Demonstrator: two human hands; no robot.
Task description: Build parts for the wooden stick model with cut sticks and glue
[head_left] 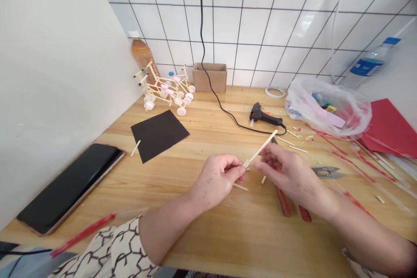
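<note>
Wooden table (pixel 228 243) under both hands. Plastic bag (pixel 361 113) beyond right-hand fingers, off to their right. Built part: wheeled stick models (pixel 149 105), beyond left-hand fingers and to their left; frames joined, white wheels on, look mostly finished. Black card (pixel 159 134) left of the same fingers, looks uncut.

Left hand (pixel 215 180): thumb and fingers closed in a pinch on the lower end of the long wooden stick (pixel 267 141), maybe with a shorter piece; can't tell if those two are joined. Right hand (pixel 293 173): fingers loosely bent, thumb and index parted, near the stick, no grip seen; contact unclear.

Phone (pixel 71 186) far left of the fingers. Glue gun (pixel 272 119) just beyond right fingers, lying down, unused now. Pliers (pixel 282 200) partly under right hand, red handles toward the person. Snips (pixel 334 175) to the right of right fingers.

Unbuilt part: held stick is on no frame; loose sticks (pixel 299 149) right of and beyond right fingers, unattached. Judgement: models look done, this piece barely started.
</note>
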